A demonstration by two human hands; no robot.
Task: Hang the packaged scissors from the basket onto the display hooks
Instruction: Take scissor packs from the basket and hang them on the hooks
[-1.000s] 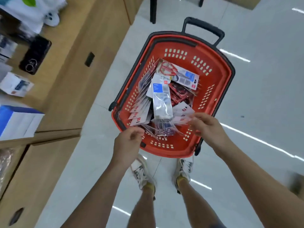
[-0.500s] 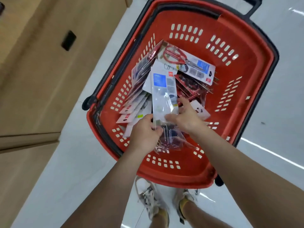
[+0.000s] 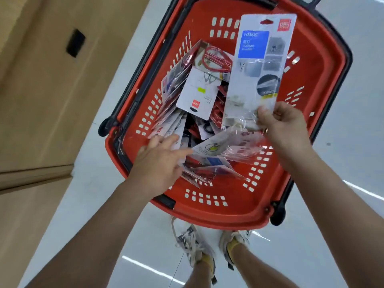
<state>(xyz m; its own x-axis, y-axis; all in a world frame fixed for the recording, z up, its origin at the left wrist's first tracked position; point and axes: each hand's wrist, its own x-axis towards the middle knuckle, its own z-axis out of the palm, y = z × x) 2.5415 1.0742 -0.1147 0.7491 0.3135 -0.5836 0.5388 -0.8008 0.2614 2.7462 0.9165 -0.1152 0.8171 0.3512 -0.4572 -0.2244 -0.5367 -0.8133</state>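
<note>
A red shopping basket (image 3: 324, 84) with a black rim stands on the floor below me, holding several packaged scissors (image 3: 197, 94). My right hand (image 3: 280, 123) pinches the lower end of a long white package with a blue label (image 3: 259, 65) and holds it upright above the basket. My left hand (image 3: 160, 159) reaches into the near left of the basket, its fingers stretched out and touching the loose packages (image 3: 224, 146) there. No display hooks are in view.
A tan wooden counter or cabinet front (image 3: 41, 100) with a black slot (image 3: 75, 43) rises at the left, close to the basket. My feet in light sneakers (image 3: 193, 244) stand just behind the basket on the glossy white floor (image 3: 342, 246).
My right hand has lifted the blue-labelled package up out of the pile. My left hand has let go of it and moved down to the near left packages. The view has moved closer.
</note>
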